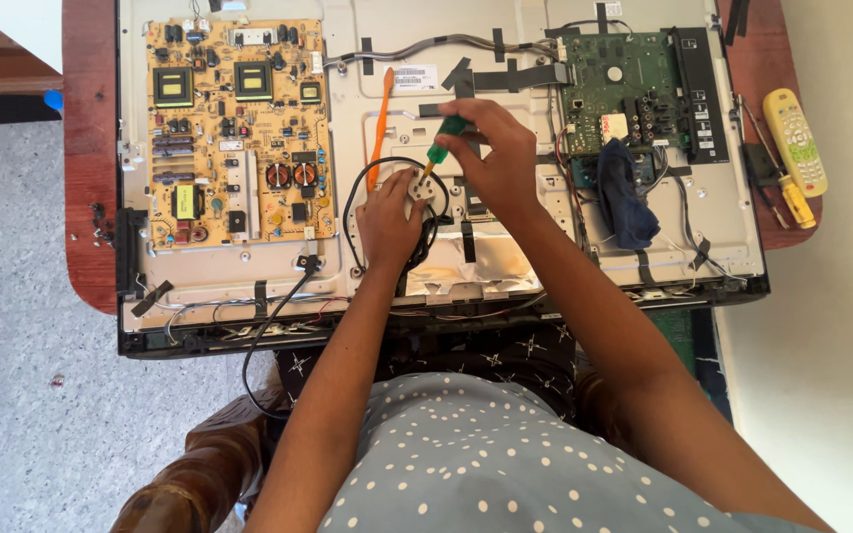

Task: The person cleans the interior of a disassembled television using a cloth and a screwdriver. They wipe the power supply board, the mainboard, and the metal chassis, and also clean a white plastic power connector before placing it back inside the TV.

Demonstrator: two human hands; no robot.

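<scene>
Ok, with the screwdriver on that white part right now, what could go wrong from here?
1. The right hand angles the green-handled screwdriver onto the small white part, which only the left hand steadies; a slip could jab those fingers.
2. The black cable loops around the part, so the tip might nick it.
3. The open panel overhangs the wooden table; hard pressing may shift it.

Single head-worn camera looking steeply down from above the person's chest, fairly close, with the opened television panel (367, 89) filling the upper frame.
</scene>
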